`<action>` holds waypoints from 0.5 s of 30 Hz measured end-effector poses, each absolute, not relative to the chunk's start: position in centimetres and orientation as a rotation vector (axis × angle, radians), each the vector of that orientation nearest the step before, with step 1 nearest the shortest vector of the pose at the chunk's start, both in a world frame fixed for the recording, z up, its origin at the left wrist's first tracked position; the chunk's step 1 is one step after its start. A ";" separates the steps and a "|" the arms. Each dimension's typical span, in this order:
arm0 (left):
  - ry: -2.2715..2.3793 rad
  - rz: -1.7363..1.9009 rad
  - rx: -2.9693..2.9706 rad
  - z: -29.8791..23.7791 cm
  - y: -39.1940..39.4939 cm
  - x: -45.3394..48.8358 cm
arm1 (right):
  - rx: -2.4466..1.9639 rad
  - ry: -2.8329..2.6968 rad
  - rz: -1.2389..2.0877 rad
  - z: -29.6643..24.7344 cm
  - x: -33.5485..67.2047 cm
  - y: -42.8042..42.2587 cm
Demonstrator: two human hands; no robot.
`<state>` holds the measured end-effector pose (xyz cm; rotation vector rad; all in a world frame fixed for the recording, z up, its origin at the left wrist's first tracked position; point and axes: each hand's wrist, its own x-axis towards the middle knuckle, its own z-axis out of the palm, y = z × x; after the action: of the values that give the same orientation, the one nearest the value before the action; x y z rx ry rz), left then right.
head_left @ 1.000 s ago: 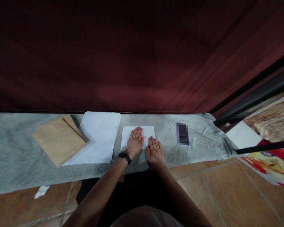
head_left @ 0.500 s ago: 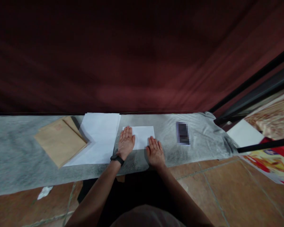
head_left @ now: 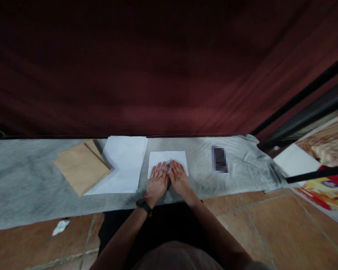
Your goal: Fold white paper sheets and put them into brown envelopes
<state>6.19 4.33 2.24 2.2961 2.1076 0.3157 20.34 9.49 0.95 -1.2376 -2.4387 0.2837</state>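
A small white rectangle of paper [head_left: 166, 155], which looks folded, lies flat on the grey cloth in front of me. My left hand [head_left: 157, 180] rests on its lower left part, palm down with the fingers stretched out. Close beside it, my right hand [head_left: 179, 177] lies flat on the lower right part, fingers stretched forward. The two hands nearly meet at the middle of the paper and hide its near edge. Left of them is a stack of larger white sheets [head_left: 126, 161], partly covered by brown paper envelopes [head_left: 83, 167].
A grey cloth [head_left: 30, 180] covers the long narrow surface. On its right side lies a dark pixelated phone-like object [head_left: 220, 159]. Behind hangs a dark red curtain [head_left: 163, 75]. Black bars [head_left: 312, 175] and a colourful printed box [head_left: 326, 195] are at the right; a crumpled tissue [head_left: 61, 227] lies on the tiled floor.
Both hands have moved inward from the paper's left and right sides to its middle, still flat. The whole view has shifted slightly, so things appear a little further right.
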 end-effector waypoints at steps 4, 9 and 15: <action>2.076 0.285 2.325 2.5 4.3 6.0 | -1.200 -2.493 0.352 0.9 18.4 10.5; 1.961 0.359 2.370 3.0 3.7 5.8 | -1.214 -2.528 0.278 1.0 18.2 12.7; 1.901 0.432 2.361 3.2 3.7 5.8 | -1.263 -2.563 0.222 1.1 17.5 15.4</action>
<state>5.77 3.74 3.25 2.3611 1.9005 0.4319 17.47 15.45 1.09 -1.2626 -2.5635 0.2219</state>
